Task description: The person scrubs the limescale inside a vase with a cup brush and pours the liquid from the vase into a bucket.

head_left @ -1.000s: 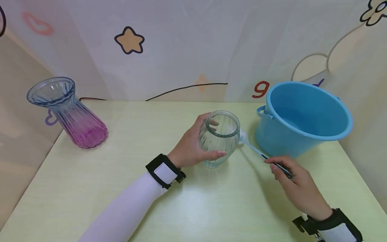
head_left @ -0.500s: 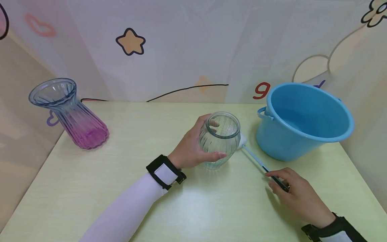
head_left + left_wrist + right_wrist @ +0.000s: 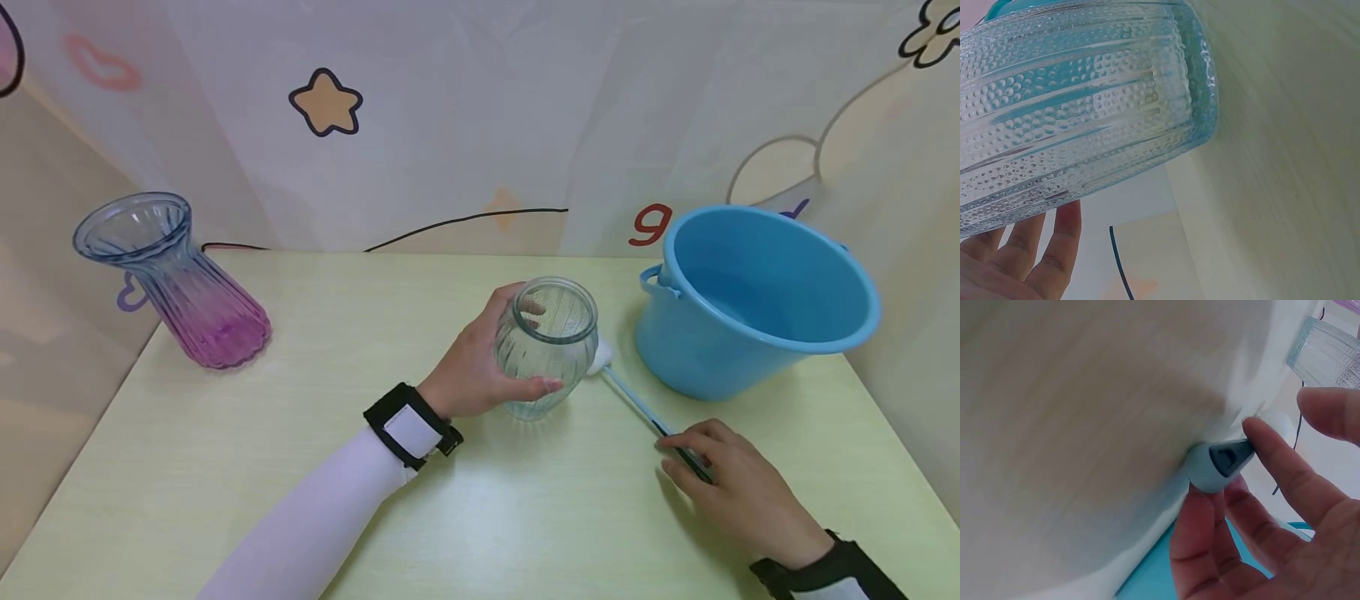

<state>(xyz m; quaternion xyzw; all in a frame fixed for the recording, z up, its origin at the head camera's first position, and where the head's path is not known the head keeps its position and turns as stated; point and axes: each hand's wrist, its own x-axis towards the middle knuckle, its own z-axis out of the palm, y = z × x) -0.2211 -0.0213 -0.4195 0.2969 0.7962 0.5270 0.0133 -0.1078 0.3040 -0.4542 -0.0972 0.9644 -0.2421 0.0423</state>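
My left hand grips a clear ribbed glass jar, thumb across its front and fingers behind. The jar tilts slightly, its open mouth upward; dimpled glass fills much of the left wrist view, with fingertips at its side. To its right lies a bottle brush with a white head, pale blue shaft and dark handle; the jar partly hides the head. My right hand is over the handle end. In the right wrist view, fingers touch the handle while the thumb stands away from it.
A blue bucket stands behind the brush at the right. At the far left leans a glass vase, bluish above and pink below. A printed curtain hangs behind the pale table.
My right hand has lowered the brush to the table and moved slightly toward me, its thumb loosening from the handle. My left hand and the jar have stayed put.
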